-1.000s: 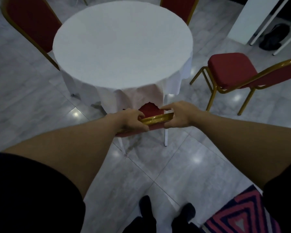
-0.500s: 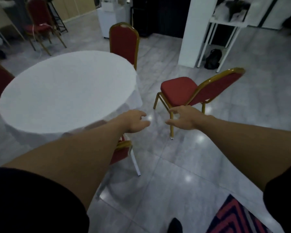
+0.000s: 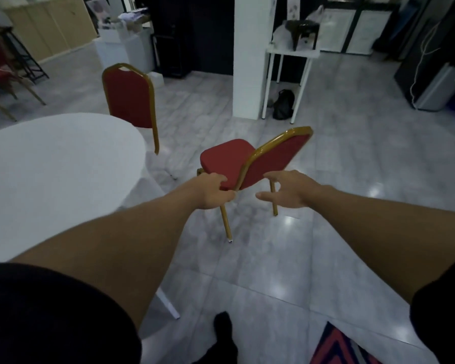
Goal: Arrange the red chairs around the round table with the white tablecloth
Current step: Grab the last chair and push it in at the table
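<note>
Both hands moved forward to red chair (image 3: 250,161): left hand (image 3: 212,191) gripping seat edge, right hand (image 3: 286,191) spread open, empty, beside backrest.

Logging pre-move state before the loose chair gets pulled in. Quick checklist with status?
1. Left hand closed on the front edge of the stray red padded chair with gold metal frame: ok.
2. Right hand gripping the chair: not ok, open beside the backrest.
3. Chair faces the round table with white tablecloth: ok.
4. Grey tiled floor between chair and table clear: ok.
5. All four legs on the floor: cannot tell.
</note>
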